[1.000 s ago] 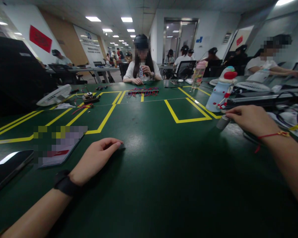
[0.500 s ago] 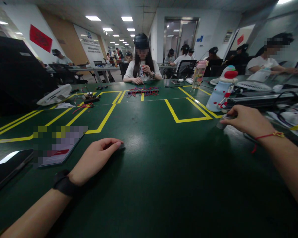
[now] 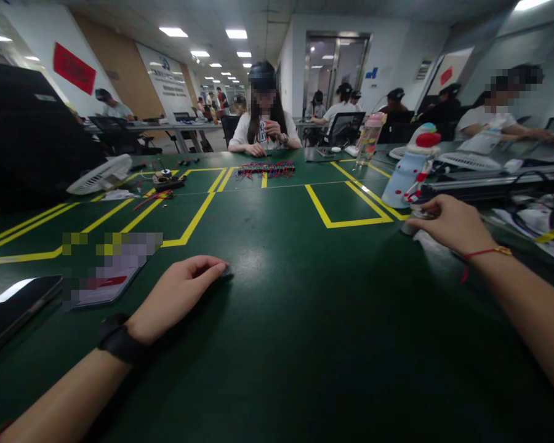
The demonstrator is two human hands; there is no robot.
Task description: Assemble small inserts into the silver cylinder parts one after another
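Observation:
My left hand point(image 3: 182, 292) rests on the green table point(image 3: 295, 344), thumb and fingers pinched together. At their tips a small dark grey piece point(image 3: 228, 269) just shows; its kind I cannot make out. Farther off on the right, my right hand point(image 3: 457, 224) is closed around a small grey object with a shiny metallic top point(image 3: 409, 226), mostly covered by the fingers. Just behind that hand a pale blue bottle point(image 3: 398, 181) with a red and white figure stands upright. Left of my left hand lie a flat light-purple sheet or device point(image 3: 124, 271), partly pixelated, and a dark phone point(image 3: 23, 307).
A bundle of red and blue wires point(image 3: 268, 170) lies at the far side, before a seated person point(image 3: 263, 129). White fans point(image 3: 101, 175) point(image 3: 471, 161), a pink-lidded bottle point(image 3: 370, 138) and tangled cables point(image 3: 535, 212) stand or lie around. Yellow tape point(image 3: 325, 209) marks the table.
My right hand and the grey object have shifted very slightly, and a whitish scrap shows more beneath them. My left hand stays in place.

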